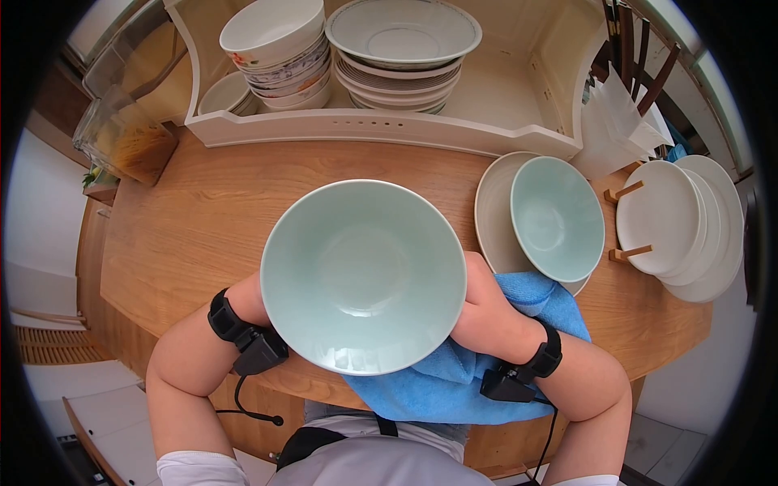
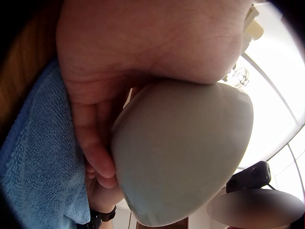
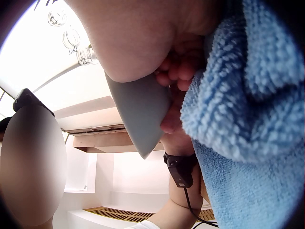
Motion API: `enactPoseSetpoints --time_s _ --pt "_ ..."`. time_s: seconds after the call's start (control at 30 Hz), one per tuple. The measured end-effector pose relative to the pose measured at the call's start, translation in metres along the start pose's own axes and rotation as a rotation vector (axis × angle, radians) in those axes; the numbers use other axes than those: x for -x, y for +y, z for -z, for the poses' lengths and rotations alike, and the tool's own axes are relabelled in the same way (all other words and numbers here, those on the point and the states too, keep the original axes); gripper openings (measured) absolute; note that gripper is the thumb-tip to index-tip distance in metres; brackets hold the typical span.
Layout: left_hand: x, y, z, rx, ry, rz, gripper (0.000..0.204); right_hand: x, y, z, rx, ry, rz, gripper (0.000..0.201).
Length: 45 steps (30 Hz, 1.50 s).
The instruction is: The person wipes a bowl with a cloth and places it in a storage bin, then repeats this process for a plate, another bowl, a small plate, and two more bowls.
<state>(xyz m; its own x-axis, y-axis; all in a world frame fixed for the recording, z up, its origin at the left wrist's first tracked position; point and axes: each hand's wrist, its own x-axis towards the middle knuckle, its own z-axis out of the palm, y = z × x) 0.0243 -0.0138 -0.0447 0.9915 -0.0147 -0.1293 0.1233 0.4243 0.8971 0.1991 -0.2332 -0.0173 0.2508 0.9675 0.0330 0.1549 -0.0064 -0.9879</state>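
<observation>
A pale green bowl [image 1: 365, 279] is held up in front of me, its open side toward the head camera. My left hand [image 1: 253, 298] grips it from the left; the bowl hides most of those fingers in the head view, but the left wrist view shows them curled under its outer wall [image 2: 186, 148]. On the opposite side my right hand [image 1: 493, 317] grips the bowl, fingers [image 3: 183, 71] bent beneath it. A blue towel [image 1: 454, 389] hangs below the bowl and right wrist, close against the right fingers in the right wrist view.
Right of the bowl, a second green bowl [image 1: 557, 219] leans on a white plate [image 1: 494, 202]. Plates [image 1: 660, 215] stand in a wooden rack at far right. A cream shelf [image 1: 373, 134] behind holds stacked bowls [image 1: 275, 36] and dishes [image 1: 403, 32]. Glass containers [image 1: 134, 150] stand left.
</observation>
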Motion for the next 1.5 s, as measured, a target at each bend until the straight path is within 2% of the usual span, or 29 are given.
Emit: enactPoseSetpoints --time_s 0.4,0.8,0.87,1.37,1.5 --pt "-0.0003 0.001 -0.0008 0.04 -0.027 -0.004 0.049 0.0001 0.0003 0.0006 -0.013 -0.014 -0.031 0.031" --pt "0.0004 0.0017 -0.0032 0.037 0.017 0.005 0.047 0.0 0.0015 -0.0001 -0.023 -0.007 -0.017 0.031" --pt "0.0008 0.0025 -0.0041 0.076 0.047 0.047 0.045 0.0001 0.0019 -0.0001 -0.024 -0.007 -0.016 0.031" --pt "0.0013 -0.0045 0.0009 0.062 0.006 -0.029 0.044 0.0003 0.0013 -0.0004 -0.033 -0.01 -0.028 0.031" --pt "0.0004 0.0004 -0.0021 0.028 0.019 0.002 0.044 -0.0002 0.0009 0.0001 -0.032 -0.016 -0.017 0.031"
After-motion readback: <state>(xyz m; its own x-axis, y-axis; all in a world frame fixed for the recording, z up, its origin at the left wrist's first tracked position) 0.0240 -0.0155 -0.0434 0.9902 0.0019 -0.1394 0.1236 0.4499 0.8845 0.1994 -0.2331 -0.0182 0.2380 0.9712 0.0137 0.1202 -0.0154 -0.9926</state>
